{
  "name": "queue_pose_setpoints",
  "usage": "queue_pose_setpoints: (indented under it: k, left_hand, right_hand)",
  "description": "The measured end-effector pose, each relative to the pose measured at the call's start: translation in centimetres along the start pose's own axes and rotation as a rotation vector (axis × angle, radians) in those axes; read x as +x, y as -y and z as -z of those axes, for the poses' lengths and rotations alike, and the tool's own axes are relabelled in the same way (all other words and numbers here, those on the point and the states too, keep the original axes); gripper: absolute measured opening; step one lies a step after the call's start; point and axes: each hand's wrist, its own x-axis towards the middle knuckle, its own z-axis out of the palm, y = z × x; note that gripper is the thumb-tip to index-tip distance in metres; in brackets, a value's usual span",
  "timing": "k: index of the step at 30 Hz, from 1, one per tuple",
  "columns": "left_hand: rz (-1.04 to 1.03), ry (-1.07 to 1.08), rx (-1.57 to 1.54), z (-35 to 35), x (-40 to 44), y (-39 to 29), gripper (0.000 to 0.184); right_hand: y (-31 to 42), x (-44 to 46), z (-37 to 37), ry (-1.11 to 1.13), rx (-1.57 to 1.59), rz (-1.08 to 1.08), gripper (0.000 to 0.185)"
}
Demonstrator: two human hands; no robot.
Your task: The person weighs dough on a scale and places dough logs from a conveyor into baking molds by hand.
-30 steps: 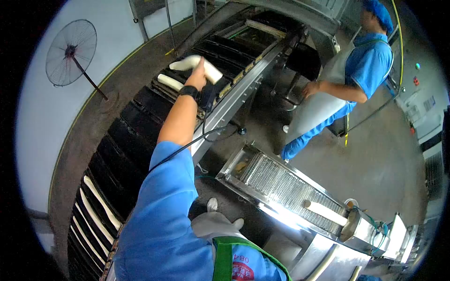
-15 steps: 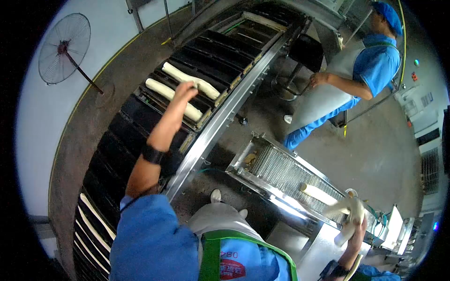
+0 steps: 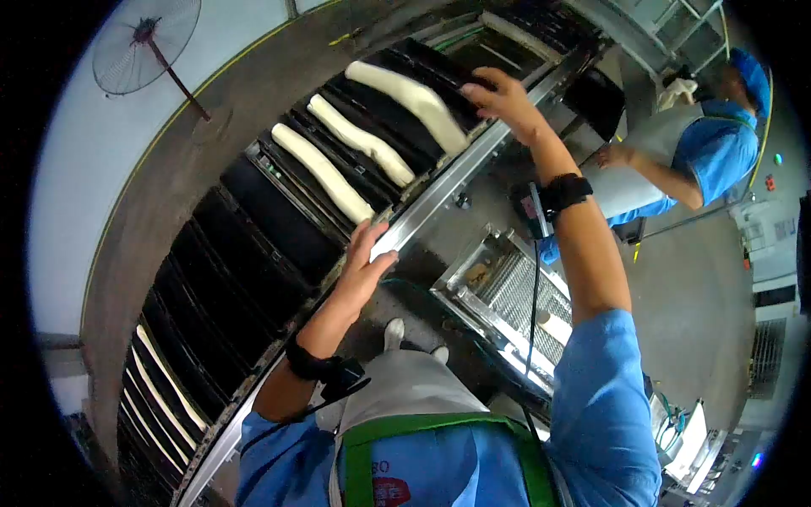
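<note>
Three pale dough strips lie crosswise in the black trays [image 3: 279, 279] of a long conveyor. My left hand [image 3: 361, 275] is open at the conveyor's metal edge, its fingertips by the near end of the lowest dough strip [image 3: 323, 173]. Beside that strip lies the middle dough strip [image 3: 359, 139], lumpy toward its near end. The upper dough strip [image 3: 410, 97] looks slightly blurred and curves across its tray. Just to the right of it, my right hand [image 3: 507, 103] is open over a black tray, fingers apart and holding nothing.
A metal mesh belt [image 3: 528, 291] with a dough piece [image 3: 553, 328] on it stands at my right. A co-worker [image 3: 701, 152] in blue with a pale apron is beyond it. More dough strips [image 3: 169, 380] lie at lower left; a fan [image 3: 148, 34] stands by the wall.
My right hand has swung from the mesh belt to the conveyor and let go of its dough, now a third strip there. My left hand has drawn back to the conveyor edge.
</note>
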Motion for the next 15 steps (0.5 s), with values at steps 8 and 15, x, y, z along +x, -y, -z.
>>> queue_pose_setpoints:
  k: [8,15]
  left_hand:
    - [-0.021,-0.119,0.662,0.6,4.5,0.9,0.038]
    - [-0.123,-0.364,1.147,-0.1,11.9,2.0,0.034]
  right_hand:
    - [-16.0,-22.6,9.4,0.066,-0.809,-0.227,0.034]
    - [-22.5,-44.4,10.8,0.125,-1.149,-0.644,0.052]
